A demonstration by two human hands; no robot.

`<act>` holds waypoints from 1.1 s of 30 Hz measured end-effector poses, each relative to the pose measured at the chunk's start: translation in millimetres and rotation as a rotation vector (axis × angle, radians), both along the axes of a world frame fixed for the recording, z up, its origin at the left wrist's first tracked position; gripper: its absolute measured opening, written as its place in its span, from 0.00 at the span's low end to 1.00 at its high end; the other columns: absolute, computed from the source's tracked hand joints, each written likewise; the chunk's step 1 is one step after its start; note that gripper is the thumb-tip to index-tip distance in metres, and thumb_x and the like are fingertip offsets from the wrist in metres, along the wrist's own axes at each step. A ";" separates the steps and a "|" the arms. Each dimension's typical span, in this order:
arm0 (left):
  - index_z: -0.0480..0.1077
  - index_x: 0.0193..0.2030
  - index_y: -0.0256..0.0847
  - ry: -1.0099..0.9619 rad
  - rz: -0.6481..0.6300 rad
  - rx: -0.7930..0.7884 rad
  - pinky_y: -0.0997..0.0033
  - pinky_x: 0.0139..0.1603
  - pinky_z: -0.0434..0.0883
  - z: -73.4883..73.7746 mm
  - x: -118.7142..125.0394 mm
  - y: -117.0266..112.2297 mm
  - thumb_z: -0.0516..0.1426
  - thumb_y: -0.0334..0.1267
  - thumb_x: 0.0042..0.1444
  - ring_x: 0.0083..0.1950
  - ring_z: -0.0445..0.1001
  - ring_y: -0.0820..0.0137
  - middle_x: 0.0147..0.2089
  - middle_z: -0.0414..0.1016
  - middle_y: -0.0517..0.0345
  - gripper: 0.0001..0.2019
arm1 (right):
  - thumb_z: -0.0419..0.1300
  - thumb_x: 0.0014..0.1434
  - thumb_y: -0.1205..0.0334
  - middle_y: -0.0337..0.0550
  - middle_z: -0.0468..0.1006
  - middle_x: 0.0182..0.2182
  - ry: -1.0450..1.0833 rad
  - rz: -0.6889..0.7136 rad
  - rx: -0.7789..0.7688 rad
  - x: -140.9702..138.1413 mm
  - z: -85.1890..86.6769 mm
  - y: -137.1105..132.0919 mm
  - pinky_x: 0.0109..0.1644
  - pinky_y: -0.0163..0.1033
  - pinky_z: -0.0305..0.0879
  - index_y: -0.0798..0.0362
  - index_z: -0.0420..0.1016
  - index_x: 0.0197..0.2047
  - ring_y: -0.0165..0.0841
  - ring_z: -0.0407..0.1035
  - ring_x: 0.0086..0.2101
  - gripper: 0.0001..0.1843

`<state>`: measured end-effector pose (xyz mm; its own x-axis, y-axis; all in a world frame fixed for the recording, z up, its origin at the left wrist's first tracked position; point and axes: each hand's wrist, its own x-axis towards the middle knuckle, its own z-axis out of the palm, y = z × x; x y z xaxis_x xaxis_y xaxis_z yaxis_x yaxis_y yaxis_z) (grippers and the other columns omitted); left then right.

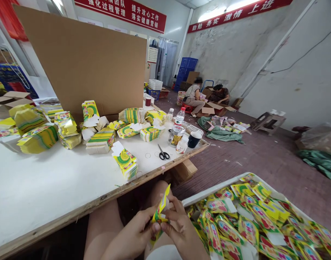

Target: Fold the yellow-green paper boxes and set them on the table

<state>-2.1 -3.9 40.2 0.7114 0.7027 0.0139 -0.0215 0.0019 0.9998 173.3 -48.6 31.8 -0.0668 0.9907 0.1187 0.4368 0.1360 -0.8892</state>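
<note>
Low in the head view, over my lap, my left hand (135,233) and my right hand (178,225) both pinch one small yellow and green printed carton (160,213). Its flap stands up between my fingers. A white tray (208,194) to my right is full of several similar printed cartons (249,224). On the white table (46,187) to my left lie stacks of flat yellow and green cartons (126,162), the nearest one at the table's front edge.
Black-handled scissors (163,154), bottles (179,117), a jar (176,134) and a dark cup (194,139) stand at the table's far corner. A big cardboard sheet (84,61) leans behind the stacks. A person (194,96) sits on the floor among boxes. A stool (266,122) stands near the wall.
</note>
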 end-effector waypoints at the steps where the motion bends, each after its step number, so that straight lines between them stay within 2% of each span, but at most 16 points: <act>1: 0.72 0.56 0.38 -0.008 -0.012 -0.009 0.70 0.42 0.68 -1.0 -0.8 0.3 0.53 0.57 0.61 0.35 0.65 0.68 0.36 0.73 0.53 0.27 | 0.60 0.62 0.48 0.50 0.67 0.60 -0.009 0.011 -0.004 -0.4 3.1 0.2 0.61 0.51 0.64 0.45 0.84 0.41 0.45 0.65 0.58 0.14; 3: 0.73 0.56 0.37 -0.032 -0.041 -0.029 0.72 0.39 0.67 -3.4 -2.4 1.0 0.53 0.58 0.60 0.34 0.64 0.69 0.35 0.71 0.54 0.28 | 0.62 0.61 0.50 0.50 0.67 0.61 -0.032 0.025 -0.015 -0.5 9.1 0.5 0.62 0.53 0.63 0.45 0.84 0.40 0.46 0.63 0.60 0.12; 8: 0.74 0.55 0.38 -0.075 -0.082 -0.076 0.72 0.41 0.67 -6.4 -6.7 3.5 0.55 0.59 0.59 0.36 0.65 0.68 0.36 0.72 0.55 0.28 | 0.65 0.58 0.50 0.49 0.68 0.62 -0.061 0.075 -0.065 -0.1 22.8 1.4 0.63 0.57 0.61 0.46 0.85 0.35 0.48 0.62 0.61 0.11; 12: 0.76 0.53 0.40 -0.132 -0.113 -0.103 0.68 0.44 0.69 -0.8 -7.5 5.8 0.56 0.59 0.57 0.30 0.65 0.71 0.33 0.73 0.57 0.27 | 0.64 0.58 0.44 0.47 0.74 0.55 -0.070 0.152 -0.003 -1.2 26.3 2.5 0.61 0.56 0.63 0.44 0.85 0.32 0.48 0.64 0.58 0.14; 14: 0.75 0.55 0.40 -0.149 -0.055 -0.092 0.65 0.48 0.70 2.0 -6.6 5.7 0.57 0.59 0.56 0.31 0.68 0.70 0.33 0.75 0.56 0.28 | 0.61 0.60 0.44 0.49 0.75 0.53 -0.076 0.132 0.029 -2.3 23.9 2.7 0.60 0.54 0.64 0.45 0.84 0.35 0.47 0.65 0.58 0.16; 18: 0.73 0.58 0.40 -0.109 0.102 -0.038 0.64 0.52 0.69 2.4 -2.5 2.5 0.61 0.55 0.54 0.43 0.73 0.61 0.43 0.79 0.50 0.28 | 0.54 0.66 0.49 0.53 0.73 0.56 -0.133 -0.010 0.089 -5.7 18.1 2.9 0.58 0.48 0.67 0.48 0.84 0.38 0.46 0.63 0.60 0.18; 21: 0.75 0.55 0.39 -0.076 0.163 0.003 0.69 0.46 0.69 -1.6 2.4 -0.7 0.60 0.54 0.57 0.43 0.72 0.62 0.42 0.79 0.51 0.25 | 0.54 0.67 0.51 0.52 0.74 0.53 -0.152 -0.067 0.146 -9.0 17.3 3.2 0.53 0.43 0.71 0.49 0.83 0.37 0.45 0.68 0.56 0.18; 24: 0.75 0.52 0.36 -0.065 0.232 0.008 0.72 0.43 0.68 -7.5 7.5 -2.5 0.58 0.53 0.59 0.40 0.70 0.65 0.39 0.78 0.52 0.23 | 0.56 0.65 0.50 0.50 0.76 0.51 -0.122 -0.120 0.163 -11.8 13.0 2.6 0.52 0.41 0.71 0.48 0.81 0.43 0.43 0.72 0.52 0.15; 26: 0.75 0.50 0.35 -0.083 0.273 -0.004 0.73 0.41 0.68 -11.0 9.9 -2.7 0.57 0.53 0.60 0.38 0.69 0.66 0.37 0.77 0.53 0.22 | 0.58 0.64 0.50 0.50 0.76 0.51 -0.052 -0.195 0.175 -13.0 5.1 1.9 0.52 0.41 0.70 0.48 0.75 0.53 0.41 0.72 0.49 0.18; 28: 0.76 0.47 0.34 -0.110 0.319 -0.013 0.74 0.37 0.67 -13.0 11.3 -2.3 0.56 0.52 0.61 0.35 0.69 0.68 0.34 0.76 0.54 0.21 | 0.59 0.63 0.49 0.51 0.75 0.53 0.050 -0.287 0.200 -13.5 -4.9 1.5 0.50 0.40 0.70 0.49 0.62 0.64 0.40 0.73 0.47 0.28; 30: 0.76 0.45 0.35 -0.121 0.375 -0.019 0.75 0.35 0.67 -13.6 12.1 -2.0 0.56 0.51 0.62 0.34 0.69 0.69 0.33 0.76 0.55 0.20 | 0.59 0.63 0.50 0.52 0.74 0.55 0.110 -0.331 0.202 -13.8 -12.9 1.9 0.48 0.40 0.70 0.50 0.53 0.68 0.39 0.73 0.47 0.35; 31: 0.76 0.44 0.35 -0.122 0.404 -0.028 0.75 0.35 0.68 -13.6 12.6 -2.0 0.56 0.51 0.61 0.34 0.70 0.69 0.32 0.77 0.54 0.19 | 0.59 0.63 0.50 0.51 0.75 0.54 0.107 -0.318 0.179 -14.0 -15.3 2.3 0.48 0.40 0.70 0.50 0.55 0.68 0.40 0.73 0.47 0.34; 33: 0.77 0.41 0.35 -0.127 0.454 -0.059 0.75 0.35 0.70 -13.3 13.8 -2.5 0.57 0.52 0.60 0.32 0.72 0.68 0.32 0.79 0.54 0.19 | 0.59 0.63 0.49 0.48 0.79 0.48 0.059 -0.270 0.105 -14.4 -16.2 3.0 0.47 0.39 0.70 0.50 0.69 0.58 0.40 0.74 0.45 0.23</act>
<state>11.8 -6.4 26.9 0.3270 0.9445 0.0314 -0.1555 0.0210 0.9876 158.9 -45.6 15.6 0.2074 0.9537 0.2177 0.4175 0.1150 -0.9014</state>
